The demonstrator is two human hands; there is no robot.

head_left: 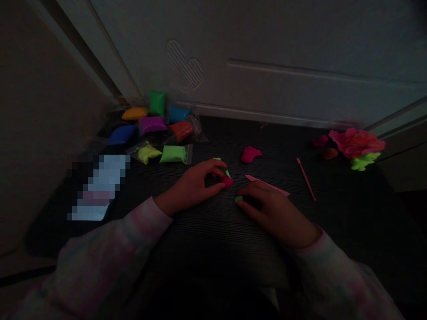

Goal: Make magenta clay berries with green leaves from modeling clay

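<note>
Between the thumb and fingers of my left hand is a small pink clay piece, with bits of light green clay beside it. My right hand pinches a small green clay piece at its fingertips, low over the dark table. Just behind the right hand lies a flat pink modelling knife, partly covered by the fingers. A loose lump of pink clay rests farther back, touched by neither hand.
Bags of coloured clay cluster at the back left, near a blurred, pale flat object. A thin pink tool lies at right. A pink clay flower with green clay stands at the far right. A pale panel borders the table's back.
</note>
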